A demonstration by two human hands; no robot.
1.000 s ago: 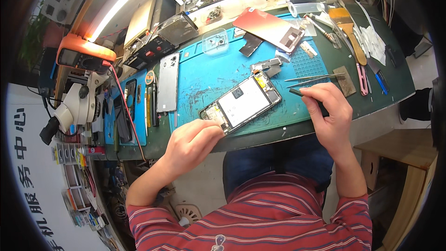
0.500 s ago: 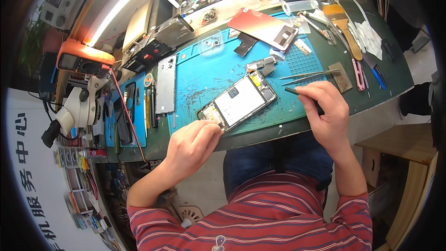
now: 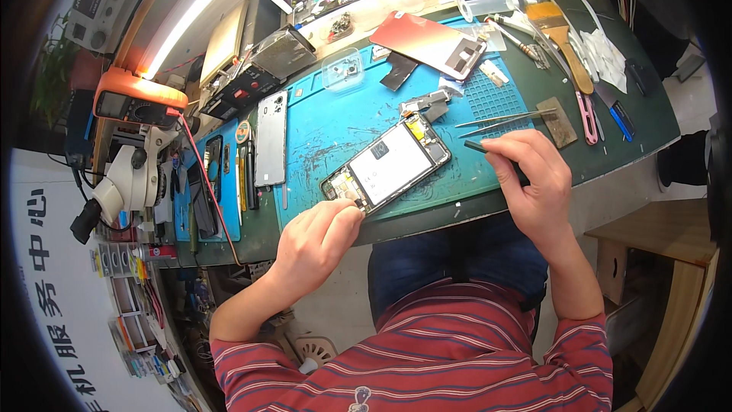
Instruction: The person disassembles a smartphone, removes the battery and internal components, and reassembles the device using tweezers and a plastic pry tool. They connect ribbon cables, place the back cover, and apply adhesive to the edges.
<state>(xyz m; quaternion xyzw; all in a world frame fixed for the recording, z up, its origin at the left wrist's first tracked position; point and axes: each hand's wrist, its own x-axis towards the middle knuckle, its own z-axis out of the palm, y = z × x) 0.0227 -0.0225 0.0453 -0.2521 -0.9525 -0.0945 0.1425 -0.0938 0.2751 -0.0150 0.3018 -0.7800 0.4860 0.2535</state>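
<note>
An opened phone [image 3: 391,170] lies aslant on the blue work mat [image 3: 313,137], its white battery and inner parts bare. At its near left end my left hand [image 3: 320,236] is closed, fingertips pinched at the frame's corner; these fingers hide part of that end. To the phone's right, above the mat's edge, my right hand [image 3: 534,179] pinches a short, thin dark strip [image 3: 476,146] between thumb and forefinger. The strip stays apart from the phone. Just beyond it rest metal tweezers [image 3: 503,118]. Loose metal-coloured parts [image 3: 428,104] touch the phone's far end.
A red phone back cover [image 3: 428,42] and a clear parts box [image 3: 342,70] lie farther back. Left stand a grey phone frame [image 3: 271,139], an orange multimeter [image 3: 141,99] and a white microscope [image 3: 137,172]. Rightward are a brush [image 3: 568,46] and a pink-handled cutter [image 3: 588,118].
My right hand and the strip have barely shifted. The left hand keeps its place at the phone's corner. The whole view has moved slightly.
</note>
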